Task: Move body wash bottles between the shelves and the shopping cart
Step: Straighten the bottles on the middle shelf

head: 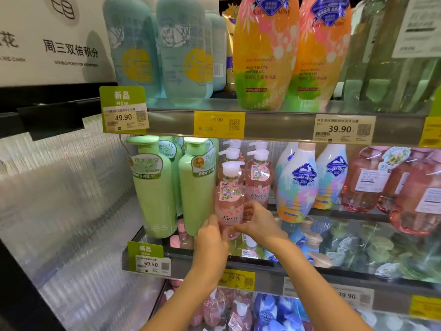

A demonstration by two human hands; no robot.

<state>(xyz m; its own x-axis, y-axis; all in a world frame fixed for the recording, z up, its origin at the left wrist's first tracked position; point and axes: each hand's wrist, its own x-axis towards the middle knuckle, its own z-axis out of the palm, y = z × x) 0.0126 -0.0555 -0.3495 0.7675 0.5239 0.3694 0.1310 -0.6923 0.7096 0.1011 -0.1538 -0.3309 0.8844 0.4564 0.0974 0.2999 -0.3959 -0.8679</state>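
Reaching up from six o'clock, both bare arms met at one clear pink pump bottle with a white pump head, which stood upright at the front edge of the middle glass shelf, just below the centre of the view. At nine o'clock of that bottle stood two tall pale green bottles with flat caps, the nearer one just beside it. The left hand came in at seven o'clock, fingers curled against the bottle's lower left side, gripping it. The right hand closed on the lower right side at four o'clock, fingers wrapped round behind and thumb across the front: so, a two-handed hold on the base. Behind it, towards one o'clock, a row of matching pink pump bottles ran back into the shelf. Further right, at three o'clock, stood curvy multicoloured bottles with a blue badge, then rounded clear pink bottles with white labels. Up at twelve o'clock, the top shelf carried pale blue bottles and orange-and-pink shower gel bottles. A yellow price tag reading 29.90 sat on the rail directly above the held bottle.
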